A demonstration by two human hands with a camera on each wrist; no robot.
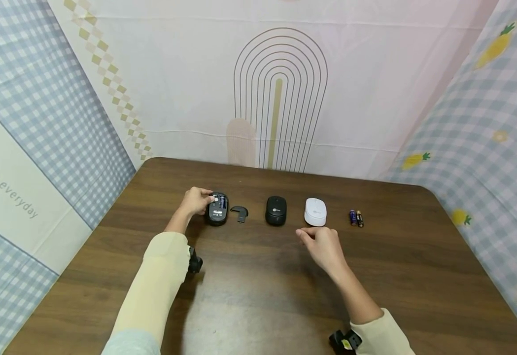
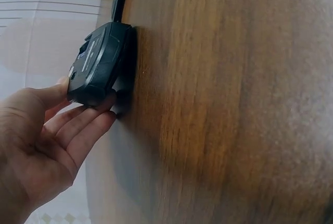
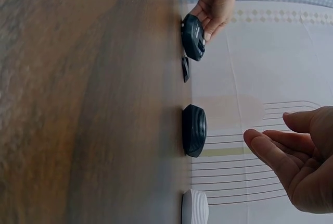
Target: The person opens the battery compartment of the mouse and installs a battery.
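My left hand (image 1: 194, 201) grips the left end of a black computer mouse (image 1: 218, 215) turned underside up, thumb on top and fingers beneath. Its battery compartment is uncovered, and a blue battery (image 1: 222, 201) shows inside. In the left wrist view the mouse (image 2: 101, 65) is tilted, with its near edge raised off the table. Just right of it lies the dark battery cover (image 1: 241, 213). My right hand (image 1: 325, 246) hovers in front of the white mouse (image 1: 315, 213); the right wrist view shows nothing between its thumb and loosely bent fingers.
Another black mouse (image 1: 276, 211) stands upright in the middle of the row, left of the white one. Two batteries (image 1: 353, 218) lie side by side farther right. Everything sits on a brown wooden table (image 1: 240, 296), with printed cloths hanging behind and at both sides.
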